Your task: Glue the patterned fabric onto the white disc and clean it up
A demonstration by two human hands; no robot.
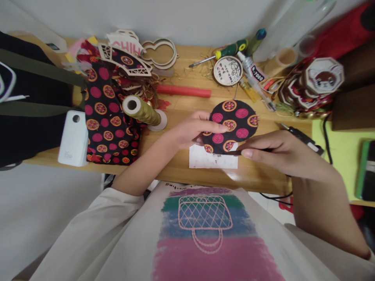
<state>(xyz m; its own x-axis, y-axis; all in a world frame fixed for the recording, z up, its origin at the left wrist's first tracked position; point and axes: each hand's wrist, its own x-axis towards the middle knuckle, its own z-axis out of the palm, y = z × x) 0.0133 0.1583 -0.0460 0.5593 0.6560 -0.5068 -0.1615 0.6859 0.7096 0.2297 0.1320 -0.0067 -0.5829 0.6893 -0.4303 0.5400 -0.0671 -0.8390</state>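
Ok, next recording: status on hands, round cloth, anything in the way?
Left hand holds round patterned cloth. Right hand at its lower edge, gripping thin dark item, identity unclear. Cloth partly hides white paper slip.

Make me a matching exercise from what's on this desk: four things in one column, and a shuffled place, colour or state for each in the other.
1. round fabric piece
2. stick
3. screwdriver
4. spool

A. green and yellow handle
B. wound with gold
C. held in the left hand
D. red

Pairs: 1-C, 2-D, 3-A, 4-B
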